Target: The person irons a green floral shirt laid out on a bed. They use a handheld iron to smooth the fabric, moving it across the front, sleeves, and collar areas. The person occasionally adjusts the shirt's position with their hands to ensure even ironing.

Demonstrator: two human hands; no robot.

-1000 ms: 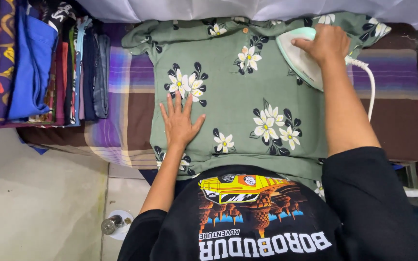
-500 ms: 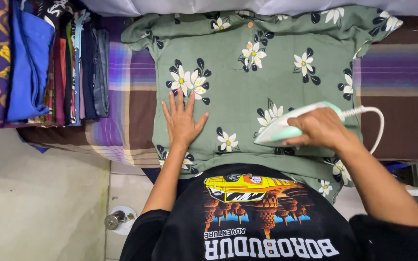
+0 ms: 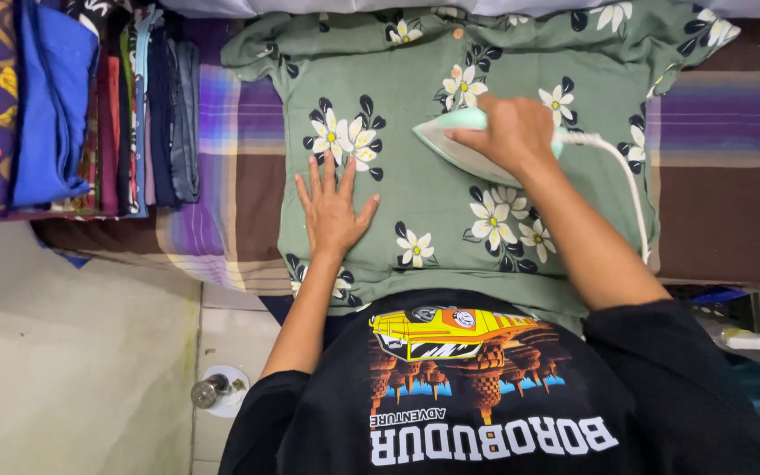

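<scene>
Ironing a green flowered shirt on a striped blanket

The right hand (image 3: 512, 132) is closing around the handle of the pale green iron (image 3: 468, 149), pressing it onto the middle of the green shirt (image 3: 433, 202), while the left hand (image 3: 334, 211) is lying open and flat, fingers spread, pinning the cloth beside the white flower print. The shirt is lying spread out, thin, soft and mostly smooth, over a thick striped blanket (image 3: 239, 185) in purple and brown. The white cord (image 3: 631, 189) is trailing across the shirt's right side, and it could snag or drag the fabric into a crease. The iron's pointed tip is aiming toward the flat hand, so a careless sweep risks a burn. Folded clothes (image 3: 90, 105) are standing packed on edge at the left.
</scene>
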